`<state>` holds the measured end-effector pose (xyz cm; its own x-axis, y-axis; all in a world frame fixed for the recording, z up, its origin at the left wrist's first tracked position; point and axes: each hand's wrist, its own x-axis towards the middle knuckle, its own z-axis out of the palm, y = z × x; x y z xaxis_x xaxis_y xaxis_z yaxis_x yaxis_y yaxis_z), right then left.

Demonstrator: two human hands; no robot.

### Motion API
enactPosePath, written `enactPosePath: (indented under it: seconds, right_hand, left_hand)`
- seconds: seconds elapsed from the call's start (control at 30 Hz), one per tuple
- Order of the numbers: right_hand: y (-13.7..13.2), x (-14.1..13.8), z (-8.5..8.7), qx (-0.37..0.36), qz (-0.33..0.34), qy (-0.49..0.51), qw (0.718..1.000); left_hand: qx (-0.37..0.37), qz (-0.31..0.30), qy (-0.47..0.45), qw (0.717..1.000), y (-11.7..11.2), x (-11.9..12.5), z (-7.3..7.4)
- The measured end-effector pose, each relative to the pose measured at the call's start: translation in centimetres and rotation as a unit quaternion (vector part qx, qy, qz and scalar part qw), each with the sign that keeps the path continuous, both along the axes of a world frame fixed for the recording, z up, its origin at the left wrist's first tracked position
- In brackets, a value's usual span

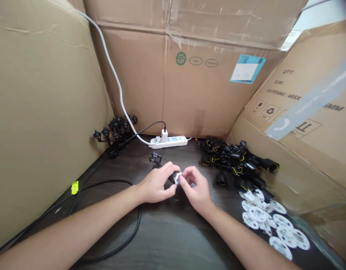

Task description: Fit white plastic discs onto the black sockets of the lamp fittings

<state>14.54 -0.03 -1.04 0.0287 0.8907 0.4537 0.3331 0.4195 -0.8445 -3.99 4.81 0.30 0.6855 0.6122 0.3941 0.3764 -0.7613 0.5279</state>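
My left hand (158, 183) is closed around a black fixture (155, 158) with a frame-like head, which points away past my fingers. A small white round disc (177, 178) sits at the fixture's near end, between my two hands. With thumb and fingertips, my right hand (197, 190) pinches the disc's right edge. My fingers cover part of the fixture's body, and I cannot tell whether the disc is fastened to it.
White discs (257, 214) with holes lie at the right. Black fixtures with yellow wires (237, 157) are heaped behind them. More black fixtures (116, 129) stand back left. A white power strip (173, 141) and black cable (139, 221) lie on the dark table, walled by cardboard (189, 93).
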Motion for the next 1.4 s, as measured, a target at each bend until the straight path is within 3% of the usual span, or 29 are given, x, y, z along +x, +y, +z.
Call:
enactPosePath:
  seconds: [0.77,1.13,1.4]
  right_hand:
    - [-0.15,-0.14,0.67,0.023,-0.016,-0.011,1.000]
    - [-0.20,-0.04,0.16,0.005,-0.013,-0.015,1.000]
    - [-0.24,-0.02,0.02,0.009,0.023,-0.039,0.999]
  left_hand:
    - [0.013,0.017,0.017,1.000,0.08,0.21,-0.59]
    - [0.022,0.016,0.024,0.999,0.18,0.11,-0.79]
    - [0.033,0.013,0.024,0.999,0.18,0.18,-0.85]
